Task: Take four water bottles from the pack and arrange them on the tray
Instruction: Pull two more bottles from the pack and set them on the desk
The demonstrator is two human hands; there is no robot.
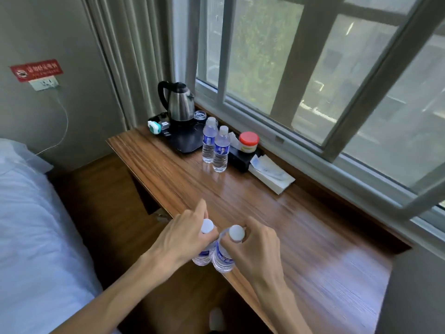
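Markings: one sign, four labels, none legible

Red wall sign (pixel 36 69), upper left of frame: no-smoking pictogram, white characters too blurred to read. Blue bottle labels (pixel 221 149): print unreadable.

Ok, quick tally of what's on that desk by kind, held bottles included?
Water bottles: 4, two standing, one in the left hand, one in the right hand
Kettle: 1
Black tray: 1
Red-lidded jar: 1
Total: 7

Two clear bottles (pixel 215 145) upright beside black tray (pixel 185 141); two more (pixel 214 251) seemingly hand-held.
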